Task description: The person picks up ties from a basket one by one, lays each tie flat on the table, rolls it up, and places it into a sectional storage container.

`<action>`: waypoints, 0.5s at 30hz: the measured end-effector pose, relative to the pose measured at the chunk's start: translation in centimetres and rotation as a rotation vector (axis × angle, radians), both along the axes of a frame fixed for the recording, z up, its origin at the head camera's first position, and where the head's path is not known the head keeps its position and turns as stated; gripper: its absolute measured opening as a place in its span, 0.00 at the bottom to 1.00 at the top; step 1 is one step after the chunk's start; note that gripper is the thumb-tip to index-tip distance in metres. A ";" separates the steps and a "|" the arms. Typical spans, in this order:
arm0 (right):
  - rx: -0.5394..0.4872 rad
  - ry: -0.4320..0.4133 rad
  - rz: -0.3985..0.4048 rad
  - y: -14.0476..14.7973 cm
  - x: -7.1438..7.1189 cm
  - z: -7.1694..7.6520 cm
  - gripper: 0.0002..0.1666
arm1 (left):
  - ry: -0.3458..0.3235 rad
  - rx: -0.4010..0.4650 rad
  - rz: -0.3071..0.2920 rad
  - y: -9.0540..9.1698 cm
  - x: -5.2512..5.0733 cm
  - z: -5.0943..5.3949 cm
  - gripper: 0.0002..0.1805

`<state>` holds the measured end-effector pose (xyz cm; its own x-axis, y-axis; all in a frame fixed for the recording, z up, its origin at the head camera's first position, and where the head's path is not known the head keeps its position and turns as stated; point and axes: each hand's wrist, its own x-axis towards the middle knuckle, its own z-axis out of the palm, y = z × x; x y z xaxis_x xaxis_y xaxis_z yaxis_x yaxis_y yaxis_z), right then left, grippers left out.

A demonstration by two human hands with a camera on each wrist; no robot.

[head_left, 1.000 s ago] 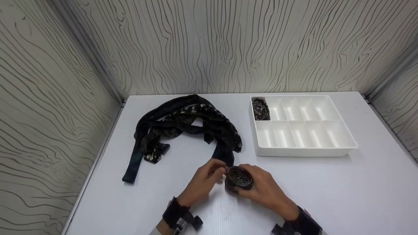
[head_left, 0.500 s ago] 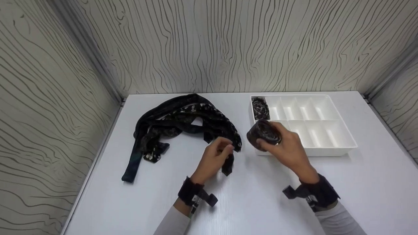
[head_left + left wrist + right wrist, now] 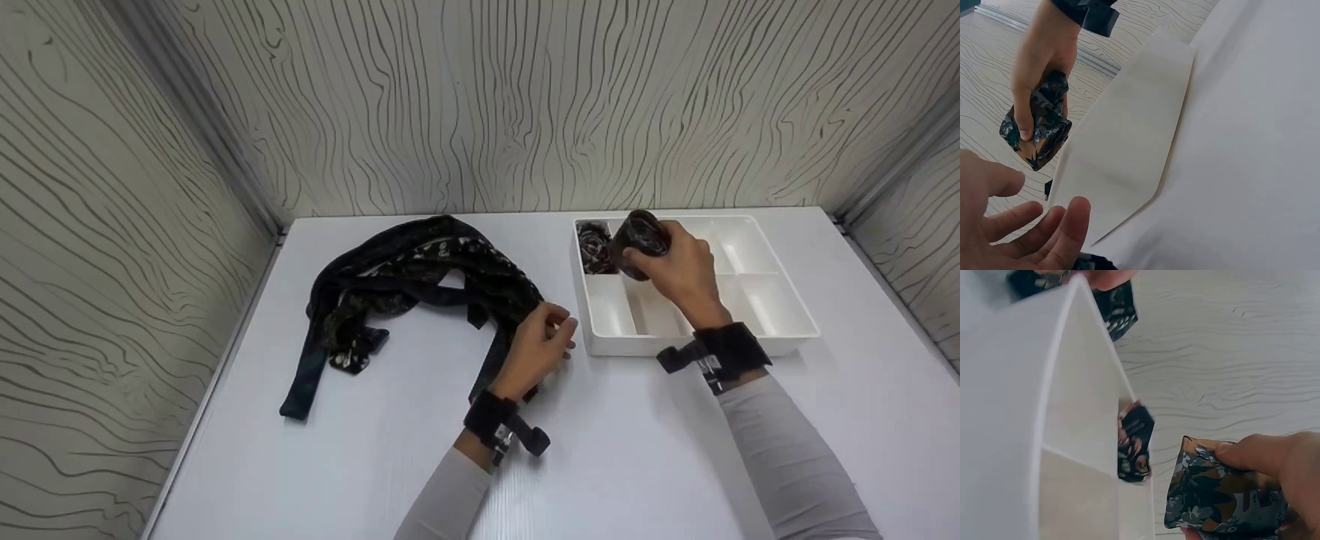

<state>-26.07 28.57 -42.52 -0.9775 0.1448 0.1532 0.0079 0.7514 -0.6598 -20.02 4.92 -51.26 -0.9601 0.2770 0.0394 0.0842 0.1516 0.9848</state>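
Head view high, fwd/down over tbl [image 3: 360, 457]; wrist views close, askew, both w/ tray [image 3: 1129, 124].

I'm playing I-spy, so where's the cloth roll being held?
In the head view, the cloth roll is in the right hand above the white tray, just right of the other roll.

This looks like a small filming booth, with a white table [image 3: 337, 480] boxed in by wood-patterned panels [image 3: 450, 112], grey corner strips [image 3: 199, 127] and strapped-on cameras [image 3: 535, 441].
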 end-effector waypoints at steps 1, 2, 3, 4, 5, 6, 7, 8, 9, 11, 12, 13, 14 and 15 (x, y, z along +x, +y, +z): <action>0.001 -0.007 -0.008 0.2 -0.4 -0.1 0.41 | -0.015 -0.008 -0.002 0.4 -0.1 0.0 0.19; -0.003 -0.014 -0.017 0.4 -0.8 -0.2 0.41 | -0.030 -0.017 -0.005 0.8 -0.2 0.0 0.23; -0.004 -0.020 -0.024 0.6 -1.2 -0.4 0.41 | -0.043 -0.026 -0.009 1.2 -0.3 0.0 0.27; -0.005 -0.025 -0.032 0.8 -1.5 -0.5 0.41 | -0.054 -0.038 -0.014 1.5 -0.3 0.0 0.30; -0.008 -0.031 -0.039 1.0 -1.9 -0.7 0.41 | -0.058 -0.050 -0.020 1.8 -0.4 0.0 0.32; -0.008 -0.039 -0.045 1.1 -2.2 -0.9 0.41 | -0.063 -0.059 -0.025 2.0 -0.5 0.0 0.34; -0.007 -0.047 -0.048 1.3 -2.5 -1.0 0.41 | -0.063 -0.070 -0.029 2.2 -0.5 0.0 0.35; -0.006 -0.056 -0.050 1.4 -2.8 -1.2 0.41 | -0.060 -0.073 -0.034 2.4 -0.6 0.0 0.35; -0.003 -0.066 -0.049 1.5 -3.0 -1.3 0.41 | -0.057 -0.077 -0.039 2.6 -0.6 0.0 0.34; 0.005 -0.084 -0.042 1.6 -3.4 -1.6 0.41 | -0.049 -0.076 -0.043 2.8 -0.6 0.0 0.33; 0.013 -0.089 -0.036 1.6 -3.5 -1.6 0.40 | -0.047 -0.072 -0.043 3.0 -0.6 0.1 0.32; 0.020 -0.093 -0.028 1.6 -3.7 -1.7 0.40 | -0.045 -0.065 -0.043 3.1 -0.6 0.0 0.32; 0.031 -0.094 -0.023 1.5 -3.8 -1.8 0.40 | -0.046 -0.059 -0.043 3.1 -0.6 0.0 0.31; 0.041 -0.095 -0.015 1.4 -3.9 -1.8 0.40 | -0.049 -0.057 -0.042 3.2 -0.5 0.0 0.31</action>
<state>-29.96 30.02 -44.28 -0.9857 0.1554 0.0656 0.0809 0.7768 -0.6245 -20.55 8.14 -51.21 -0.9480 0.3172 -0.0246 0.0433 0.2050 0.9778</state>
